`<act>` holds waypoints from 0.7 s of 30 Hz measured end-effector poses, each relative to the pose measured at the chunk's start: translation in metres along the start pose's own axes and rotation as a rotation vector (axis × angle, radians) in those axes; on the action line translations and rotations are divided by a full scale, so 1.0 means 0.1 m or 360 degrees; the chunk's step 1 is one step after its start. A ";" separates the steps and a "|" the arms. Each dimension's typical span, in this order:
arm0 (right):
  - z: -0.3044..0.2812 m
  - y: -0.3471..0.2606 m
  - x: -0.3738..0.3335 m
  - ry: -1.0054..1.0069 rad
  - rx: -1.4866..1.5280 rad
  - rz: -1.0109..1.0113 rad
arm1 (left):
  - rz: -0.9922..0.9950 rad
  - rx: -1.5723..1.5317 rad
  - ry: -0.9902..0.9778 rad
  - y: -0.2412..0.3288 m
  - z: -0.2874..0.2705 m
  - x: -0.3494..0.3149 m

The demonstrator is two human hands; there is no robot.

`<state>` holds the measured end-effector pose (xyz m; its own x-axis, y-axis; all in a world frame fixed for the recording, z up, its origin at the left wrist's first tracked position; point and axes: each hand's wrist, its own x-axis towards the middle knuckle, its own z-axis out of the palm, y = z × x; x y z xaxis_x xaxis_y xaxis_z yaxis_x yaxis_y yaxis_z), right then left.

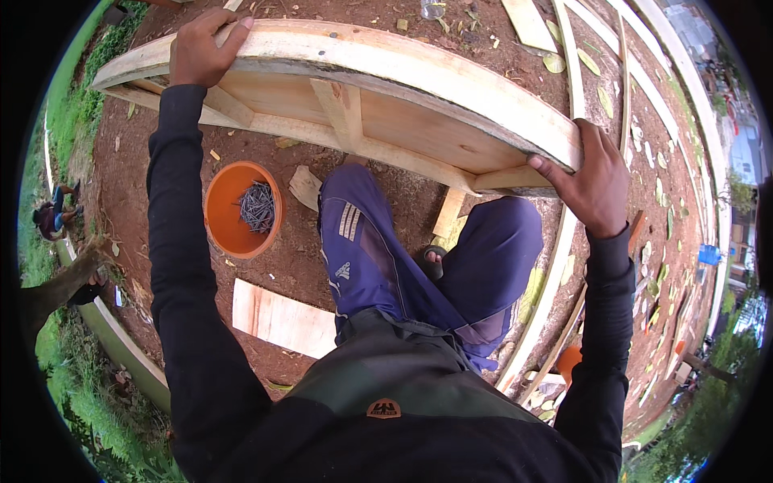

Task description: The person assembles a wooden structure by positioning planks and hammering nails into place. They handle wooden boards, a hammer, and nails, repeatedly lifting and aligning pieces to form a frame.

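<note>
A long wooden frame, built of pale boards with a plywood panel and cross braces, stands on edge in front of my knees. Toward its left end, my left hand is closed over the top board, thumb along the upper face. My right hand grips the right end corner, its thumb on the near side and fingers over the far side. Nail heads show in the top board. Left of my legs sits an orange bucket with a heap of nails in it.
A flat board lies on the soil left of my legs. Long timber strips run along the ground at right, among fallen leaves. Another person is far left by the grass. A tree trunk leans in at left.
</note>
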<state>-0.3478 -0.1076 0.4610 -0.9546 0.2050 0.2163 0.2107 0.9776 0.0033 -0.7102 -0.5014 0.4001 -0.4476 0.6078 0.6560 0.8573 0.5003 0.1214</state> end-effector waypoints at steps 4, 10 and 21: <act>-0.08 -0.14 0.20 -0.0003 -0.0040 -0.0086 | -0.0052 -0.0095 0.0060 -0.41 0.04 -0.08; -0.01 -0.02 0.25 0.0102 -0.0113 -0.0096 | -0.0290 -0.0117 0.0060 0.12 0.04 0.19; -0.01 -0.14 0.19 0.0049 -0.0130 0.0080 | -0.0344 -0.0067 0.0089 -0.21 0.18 0.03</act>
<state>-0.3692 -0.1171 0.4658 -0.9357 0.2511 0.2479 0.2760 0.9585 0.0710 -0.7335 -0.4992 0.3861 -0.6083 0.4536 0.6513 0.7533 0.5885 0.2937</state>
